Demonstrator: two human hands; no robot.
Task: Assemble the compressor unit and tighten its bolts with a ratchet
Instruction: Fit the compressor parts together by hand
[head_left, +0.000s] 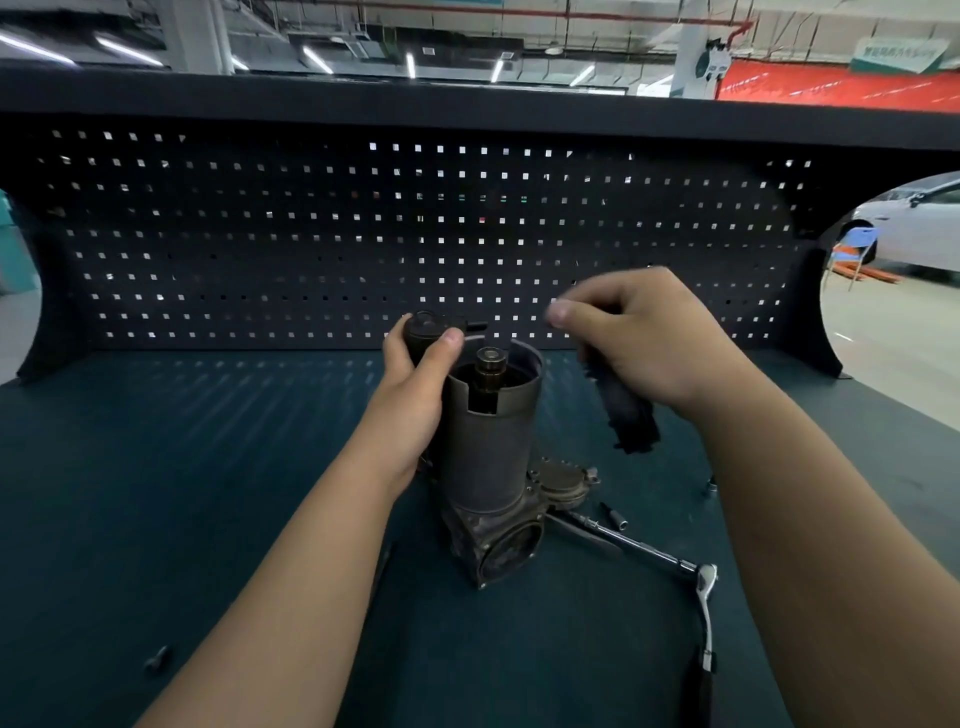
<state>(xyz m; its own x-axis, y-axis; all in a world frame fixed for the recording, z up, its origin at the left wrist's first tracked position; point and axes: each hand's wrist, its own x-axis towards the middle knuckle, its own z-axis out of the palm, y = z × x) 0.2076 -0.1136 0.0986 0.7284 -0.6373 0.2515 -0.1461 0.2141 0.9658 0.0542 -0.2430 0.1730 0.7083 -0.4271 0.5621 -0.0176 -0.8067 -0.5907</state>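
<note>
The compressor unit (488, 447) stands upright mid-tabletop (156, 467), open end up, likely to receive parts. The left hand (415, 395) grips its side cylinder (426, 332) as if to steady it. The right hand (644, 338) holds a blurred black part (626, 415) just beside it. The ratchet (706, 603) lies untouched near the right edge.

A dark pegboard (260, 234) backs the teal bench (182, 441); far right, a white car (919, 228) and perhaps a blue chair (857, 247).

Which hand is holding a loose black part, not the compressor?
The right hand; it holds the black part aloft, while the left hand grips the compressor.
</note>
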